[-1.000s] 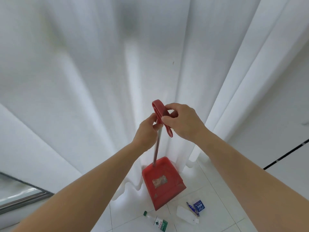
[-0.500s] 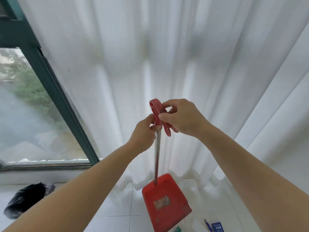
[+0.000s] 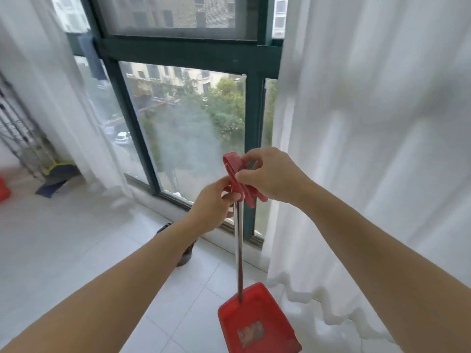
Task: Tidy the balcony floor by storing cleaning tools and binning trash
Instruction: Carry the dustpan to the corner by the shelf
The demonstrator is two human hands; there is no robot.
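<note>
A red long-handled dustpan [image 3: 257, 319] hangs upright in front of me, its pan low over the white tiled floor [image 3: 76, 250] with a worn label on its face. My left hand [image 3: 214, 202] grips the top of the metal shaft just under the red loop handle [image 3: 235, 171]. My right hand [image 3: 272, 174] pinches that red handle from the right side. A broom head [image 3: 60, 173], dark blue with a yellow-green edge, lies on the floor at the far left near a wire rack.
A green-framed window [image 3: 178, 52] fills the wall ahead. White curtains [image 3: 369, 149] hang to the right and left. A dark object [image 3: 186, 253] lies on the floor behind my left forearm. A wire rack [image 3: 17, 138] stands far left, with something red [image 3: 3, 189] at the edge.
My view has swung left, from the curtain to the window and open floor. The bottle and packets on the floor have left the view. Both hands keep the same hold on the dustpan.
</note>
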